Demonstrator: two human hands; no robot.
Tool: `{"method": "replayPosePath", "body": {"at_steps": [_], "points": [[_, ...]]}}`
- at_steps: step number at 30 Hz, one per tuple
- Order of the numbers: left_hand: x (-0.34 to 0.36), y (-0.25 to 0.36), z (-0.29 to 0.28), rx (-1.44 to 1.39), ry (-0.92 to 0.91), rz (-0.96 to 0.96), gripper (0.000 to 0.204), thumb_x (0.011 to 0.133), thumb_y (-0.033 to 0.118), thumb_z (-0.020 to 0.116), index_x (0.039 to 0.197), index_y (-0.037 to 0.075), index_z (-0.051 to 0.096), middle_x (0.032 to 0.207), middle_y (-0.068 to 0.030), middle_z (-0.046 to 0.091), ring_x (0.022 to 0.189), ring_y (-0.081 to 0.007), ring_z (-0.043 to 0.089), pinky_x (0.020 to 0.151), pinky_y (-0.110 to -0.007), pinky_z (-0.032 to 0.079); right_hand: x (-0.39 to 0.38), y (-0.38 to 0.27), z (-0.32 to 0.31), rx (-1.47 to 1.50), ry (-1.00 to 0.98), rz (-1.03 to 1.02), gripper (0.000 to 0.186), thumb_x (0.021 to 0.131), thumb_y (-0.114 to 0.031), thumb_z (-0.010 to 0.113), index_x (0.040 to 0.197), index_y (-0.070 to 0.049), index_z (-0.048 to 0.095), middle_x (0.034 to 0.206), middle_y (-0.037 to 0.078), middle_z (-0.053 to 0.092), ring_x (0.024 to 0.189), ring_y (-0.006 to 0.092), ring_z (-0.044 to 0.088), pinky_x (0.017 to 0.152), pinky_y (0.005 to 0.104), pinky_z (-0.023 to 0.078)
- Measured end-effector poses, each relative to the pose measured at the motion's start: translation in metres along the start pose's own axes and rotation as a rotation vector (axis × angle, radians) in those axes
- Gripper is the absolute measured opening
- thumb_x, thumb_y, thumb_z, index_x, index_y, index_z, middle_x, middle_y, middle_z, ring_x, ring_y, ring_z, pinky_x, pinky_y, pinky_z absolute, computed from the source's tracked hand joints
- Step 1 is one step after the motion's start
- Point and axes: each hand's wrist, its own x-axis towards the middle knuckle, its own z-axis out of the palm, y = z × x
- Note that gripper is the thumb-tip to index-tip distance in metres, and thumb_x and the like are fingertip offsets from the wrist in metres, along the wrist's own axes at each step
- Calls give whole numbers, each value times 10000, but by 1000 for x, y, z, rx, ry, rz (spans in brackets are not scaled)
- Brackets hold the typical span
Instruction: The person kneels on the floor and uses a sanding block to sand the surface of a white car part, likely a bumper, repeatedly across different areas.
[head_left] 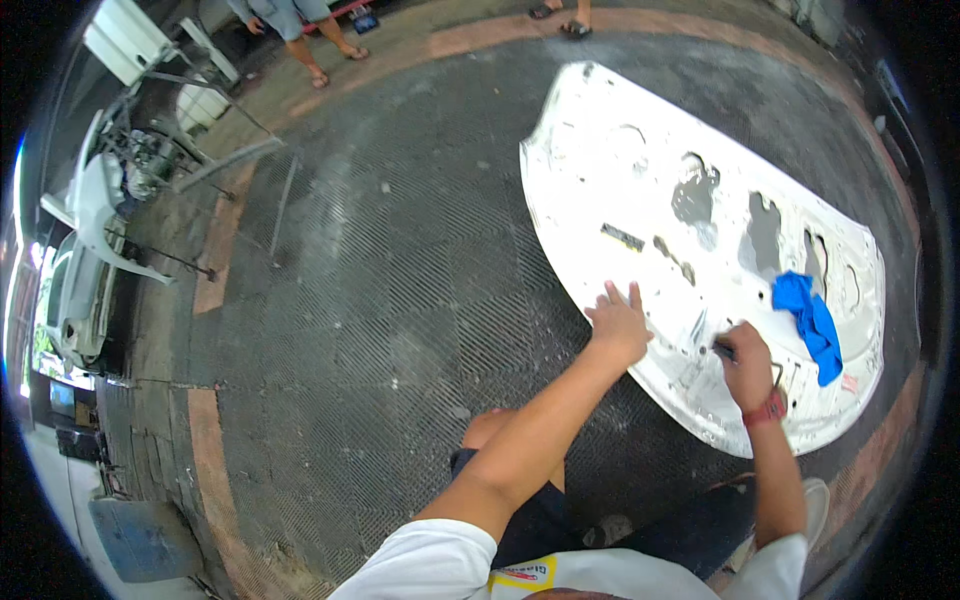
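A white car body panel (580, 180), with cut-out openings and dark patches, lies at the right over the dark tiled floor. My left hand (620, 325) rests on the panel's near left edge, fingers stretched out and apart, holding nothing. My right hand (748, 365), with a red watch on the wrist, is closed on a small dark object (725, 350) low on the panel, right of my left hand; its exact shape is partly hidden by the fingers. A crumpled blue cloth (808, 322) lies on the panel just beyond my right hand.
Metal stands (230, 160) with white and silver car parts (105, 200) stand at the left, near a car (75, 310). Two people's legs (300, 45) (575, 20) show at the top. A blue-grey flat object (135, 535) sits at the lower left.
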Motion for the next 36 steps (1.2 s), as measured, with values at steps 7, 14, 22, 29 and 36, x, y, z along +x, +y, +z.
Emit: {"method": "replayPosePath", "body": {"at_steps": [7, 14, 22, 29, 36], "points": [[-8, 39, 15, -928, -160, 652, 498, 1029, 366, 782, 1375, 21, 686, 1272, -185, 767, 1148, -266, 728, 1012, -413, 567, -42, -36, 45, 1299, 475, 651, 320, 1015, -220, 824, 1226, -21, 688, 1077, 28, 714, 914, 113, 656, 786, 284, 546], [6, 49, 15, -892, -73, 475, 262, 958, 296, 864, 1030, 75, 743, 914, -43, 769, 873, -147, 711, 804, -352, 584, -54, -47, 18, 1526, 452, 725, 363, 1050, -149, 768, 1362, -1, 656, 1281, 97, 738, 1126, 175, 722, 990, 346, 581], [-24, 52, -18, -638, 246, 465, 255, 956, 225, 845, 1014, 3, 734, 890, -148, 815, 714, -175, 757, 677, -339, 581, -37, -58, 46, 666, 654, 605, 163, 1034, -48, 748, 1117, 92, 756, 966, 134, 814, 860, 104, 738, 749, 276, 581], [-19, 39, -3, -1125, -242, 426, 480, 1154, 386, 605, 1421, -2, 698, 1251, -191, 796, 1094, -242, 801, 954, -365, 635, -25, -91, 59, 1277, 601, 735, 313, 1085, -139, 726, 1326, 60, 718, 1062, 98, 815, 906, 106, 735, 774, 271, 598], [-11, 17, -17, -724, 42, 509, 464, 993, 321, 796, 1328, 2, 765, 1142, -183, 822, 918, -201, 782, 847, -331, 608, -30, -74, 50, 1390, 444, 740, 163, 1100, -101, 676, 1235, -11, 693, 1085, 79, 789, 926, 145, 779, 825, 383, 709]]}}
